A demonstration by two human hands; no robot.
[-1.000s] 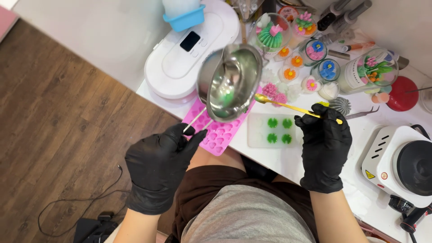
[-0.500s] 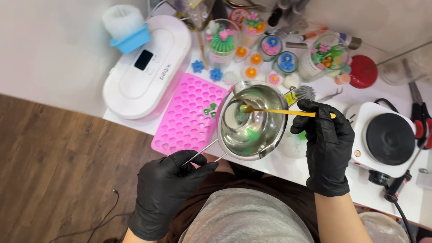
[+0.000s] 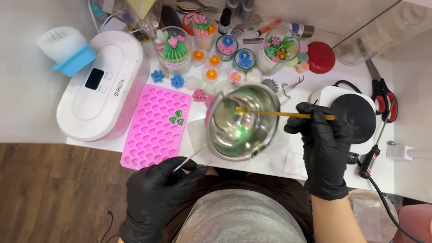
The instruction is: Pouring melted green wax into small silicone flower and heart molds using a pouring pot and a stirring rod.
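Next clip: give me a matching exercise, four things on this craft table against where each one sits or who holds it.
Things:
1. metal pouring pot
2. yellow stick
3. pink mould
4. scissors

Places:
A. pinched in the right hand, tip inside the pot
B. flat on the table between the white machine and the pot, three green hearts in its cells
C. held by its thin handle in the left hand
D. at the table's right side, beyond the black hotplate

Pairs: 1-C, 2-A, 3-B, 4-D
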